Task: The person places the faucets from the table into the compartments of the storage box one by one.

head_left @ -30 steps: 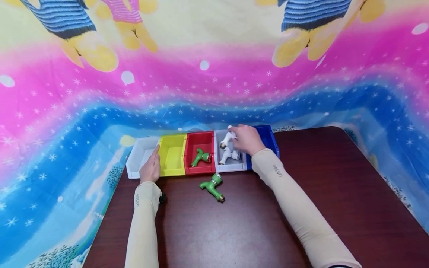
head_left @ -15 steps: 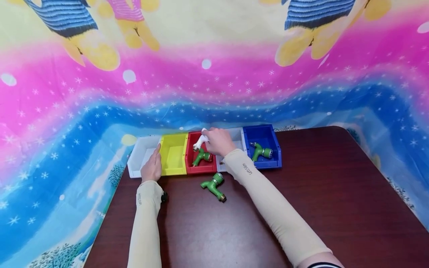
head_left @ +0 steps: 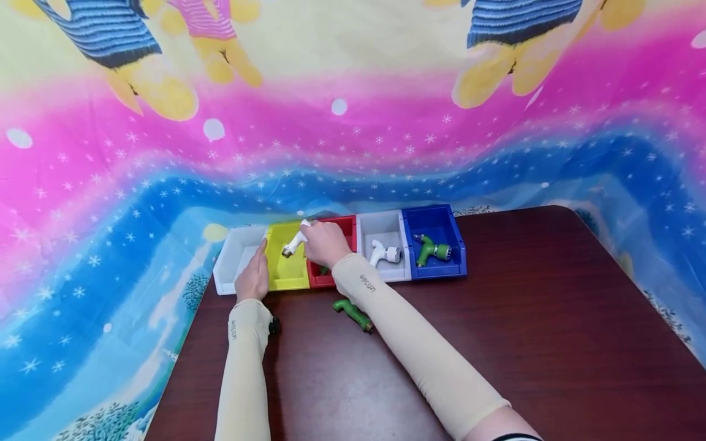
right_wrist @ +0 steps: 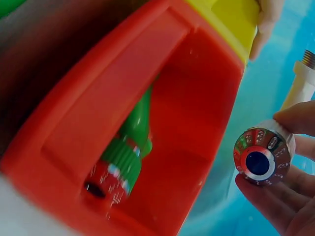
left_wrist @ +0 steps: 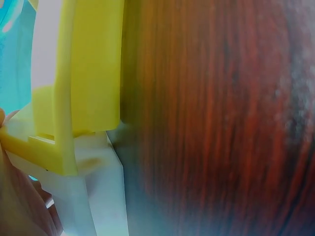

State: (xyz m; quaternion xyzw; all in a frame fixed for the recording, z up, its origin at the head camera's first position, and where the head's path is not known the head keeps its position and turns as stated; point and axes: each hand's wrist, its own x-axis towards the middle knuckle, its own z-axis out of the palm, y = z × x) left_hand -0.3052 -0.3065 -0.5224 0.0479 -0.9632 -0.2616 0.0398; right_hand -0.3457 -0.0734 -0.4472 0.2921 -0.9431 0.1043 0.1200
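Observation:
My right hand (head_left: 326, 244) holds a white faucet (head_left: 294, 244) above the yellow bin (head_left: 287, 283), its threaded end pointing down-left. In the right wrist view, thumb and fingers pinch the faucet near its silver-ended knob (right_wrist: 261, 155). My left hand (head_left: 252, 275) rests with straight fingers along the wall between the left white bin (head_left: 225, 263) and the yellow one. A green faucet (right_wrist: 140, 118) lies in the red bin (right_wrist: 197, 98), mostly hidden by my right arm in the head view. Another green faucet (head_left: 353, 313) lies on the table, partly behind the right sleeve.
Right of the red bin, a second white faucet (head_left: 385, 252) lies in the other white bin (head_left: 397, 223). At the row's right end the blue bin (head_left: 441, 220) holds a green faucet (head_left: 431, 250). A patterned cloth (head_left: 353, 141) hangs behind the brown table (head_left: 524, 294).
My right hand has carried the white faucet leftward, from over the right white bin, past the red bin, to above the yellow one. The left hand has stayed in place.

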